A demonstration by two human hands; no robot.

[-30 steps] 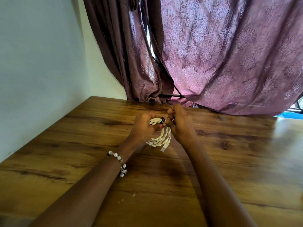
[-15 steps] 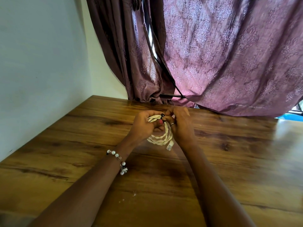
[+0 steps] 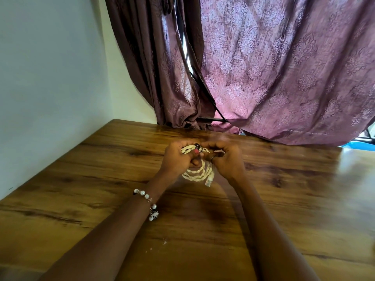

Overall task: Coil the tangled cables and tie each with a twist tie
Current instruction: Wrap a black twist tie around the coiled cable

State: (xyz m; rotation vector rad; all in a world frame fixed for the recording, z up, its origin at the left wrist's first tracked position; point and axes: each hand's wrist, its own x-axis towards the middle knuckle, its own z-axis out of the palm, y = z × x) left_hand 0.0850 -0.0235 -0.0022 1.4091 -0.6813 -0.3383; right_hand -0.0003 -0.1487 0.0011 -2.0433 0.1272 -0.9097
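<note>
A coiled white braided cable (image 3: 197, 173) hangs between both hands above the wooden table (image 3: 101, 179). A black twist tie (image 3: 197, 148) wraps the top of the coil. My left hand (image 3: 178, 159) grips the coil's upper left part, thumb pressed beside the tie. My right hand (image 3: 225, 161), fingers curled, holds the coil's right side close to the tie; whether its fingertips pinch the tie is hidden. A pale plug (image 3: 210, 179) dangles at the coil's lower right.
A purple patterned curtain (image 3: 284, 67) hangs behind the table's far edge, with a dark cord (image 3: 211, 118) running along it. A white wall (image 3: 50, 78) borders the table on the left. A few small crumbs (image 3: 163, 242) lie near the front.
Both hands have dropped slightly toward the table with the coil. The right hand has shifted a little to the right and its fingers curled lower beside the tie.
</note>
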